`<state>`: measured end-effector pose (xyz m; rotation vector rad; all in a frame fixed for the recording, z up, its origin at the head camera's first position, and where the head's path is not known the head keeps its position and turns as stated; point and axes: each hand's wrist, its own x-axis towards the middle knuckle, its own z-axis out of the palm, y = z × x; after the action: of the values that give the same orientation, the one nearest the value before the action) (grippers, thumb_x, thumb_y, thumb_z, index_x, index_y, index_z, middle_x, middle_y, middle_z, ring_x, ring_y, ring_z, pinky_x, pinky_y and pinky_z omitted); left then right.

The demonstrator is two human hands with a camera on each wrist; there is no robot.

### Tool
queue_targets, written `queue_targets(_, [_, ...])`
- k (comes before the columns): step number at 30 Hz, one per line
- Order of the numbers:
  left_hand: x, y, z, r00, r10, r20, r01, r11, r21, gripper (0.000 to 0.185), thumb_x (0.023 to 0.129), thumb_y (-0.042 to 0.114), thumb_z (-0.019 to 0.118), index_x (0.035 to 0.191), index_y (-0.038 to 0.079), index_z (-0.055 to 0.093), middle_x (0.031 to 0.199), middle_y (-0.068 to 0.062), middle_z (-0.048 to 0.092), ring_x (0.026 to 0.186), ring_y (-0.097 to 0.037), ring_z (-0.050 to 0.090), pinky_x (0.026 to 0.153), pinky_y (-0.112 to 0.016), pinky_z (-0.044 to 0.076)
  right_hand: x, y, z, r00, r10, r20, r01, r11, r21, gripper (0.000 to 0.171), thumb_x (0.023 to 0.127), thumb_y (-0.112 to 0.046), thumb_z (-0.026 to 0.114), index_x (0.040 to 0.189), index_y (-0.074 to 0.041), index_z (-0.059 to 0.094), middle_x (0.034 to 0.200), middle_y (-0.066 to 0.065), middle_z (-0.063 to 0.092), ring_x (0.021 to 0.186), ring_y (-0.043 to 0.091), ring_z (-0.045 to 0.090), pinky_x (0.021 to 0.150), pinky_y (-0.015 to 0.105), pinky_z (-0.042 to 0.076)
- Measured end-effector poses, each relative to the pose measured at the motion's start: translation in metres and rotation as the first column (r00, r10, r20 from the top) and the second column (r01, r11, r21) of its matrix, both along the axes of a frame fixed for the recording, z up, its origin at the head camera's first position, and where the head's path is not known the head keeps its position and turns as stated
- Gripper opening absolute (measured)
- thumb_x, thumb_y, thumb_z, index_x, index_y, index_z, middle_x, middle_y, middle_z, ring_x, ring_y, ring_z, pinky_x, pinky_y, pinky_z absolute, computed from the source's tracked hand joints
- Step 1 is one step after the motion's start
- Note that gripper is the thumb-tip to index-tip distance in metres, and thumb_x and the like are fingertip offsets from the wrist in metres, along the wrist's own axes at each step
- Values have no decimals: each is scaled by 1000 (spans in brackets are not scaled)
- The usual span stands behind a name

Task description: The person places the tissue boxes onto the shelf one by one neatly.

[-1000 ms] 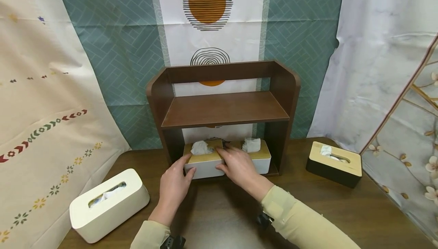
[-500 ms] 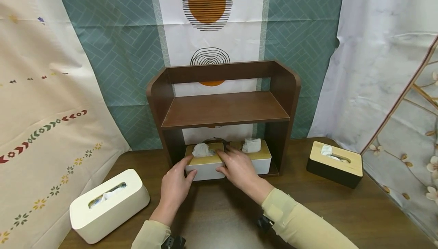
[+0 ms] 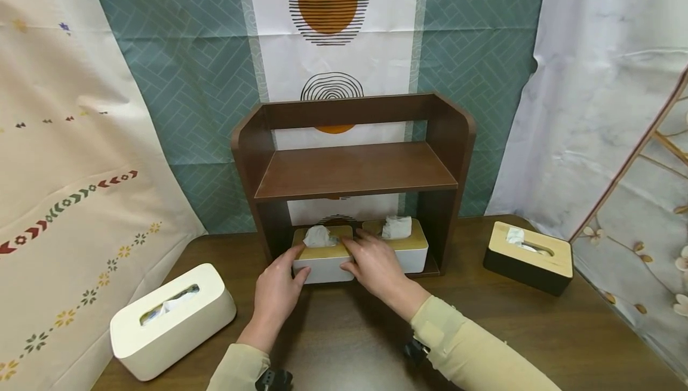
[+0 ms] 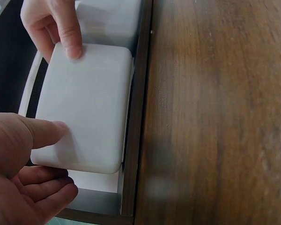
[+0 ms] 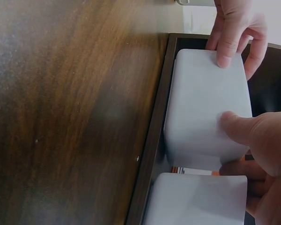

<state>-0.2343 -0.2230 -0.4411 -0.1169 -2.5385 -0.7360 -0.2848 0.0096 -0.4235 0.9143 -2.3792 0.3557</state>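
Note:
A white tissue box [image 3: 323, 270] with a wood-coloured lid and a tuft of tissue sits in the lower compartment of a brown shelf [image 3: 355, 170]. My left hand [image 3: 276, 288] grips its left end, thumb on the white front face. At the right end, my right hand [image 3: 378, 264] holds the same box, thumb also on the front and fingers around the corner. A matching second tissue box [image 3: 412, 259] stands just to the right, partly behind my right hand. In the right wrist view, a narrow gap separates the held box [image 5: 208, 103] from the second box [image 5: 196, 199].
A cream tissue box [image 3: 177, 325] lies angled on the table [image 3: 344, 343] at the left. On the right rests a black tissue box [image 3: 529, 268] with a light wood lid. The upper shelf board [image 3: 355, 170] is above my hands. Patterned cloths hang behind and at both sides.
The held tissue box has shifted slightly right and a little toward me, both hands staying on it. The other boxes keep their places. The head view has shifted slightly.

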Motion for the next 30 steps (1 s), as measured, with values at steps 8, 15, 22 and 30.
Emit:
queue_targets(8, [-2,-2,-4,999,-12,-34,12,1000,2,53,95,14,89,144,8,70,140,-19,73,125,-41,72,100,-63,58,-4,-1,-3,1000,12,-5,-12,1000,6,58,91,-34,94,137,-5,75,123,19,80,131,42,69,107,55,56])
queue_targets(15, [-4,-2,-4,998,-10,-59,10,1000,-9,48,95,11,89,140,8,73,137,-18,74,122,-41,73,98,-63,58,-7,-1,0,1000,13,-7,-13,1000,4,55,90,-33,95,134,-6,77,121,18,80,131,42,69,104,56,58])
queue_targets(22, [-5,-2,-6,998,-16,-55,15,1000,-12,48,96,7,87,141,7,72,137,-19,74,122,-42,73,97,-63,59,-8,-2,1,1000,-1,15,1,1000,10,54,91,-32,94,136,-7,76,122,17,80,133,41,68,105,55,58])
queue_targets(30, [-6,-3,-7,999,-22,-40,22,1000,9,49,96,7,86,143,7,71,139,-20,73,124,-43,72,100,-63,58,-8,-3,1,1000,9,11,-9,1000,7,54,91,-30,94,135,-5,76,122,18,80,132,42,68,106,55,57])
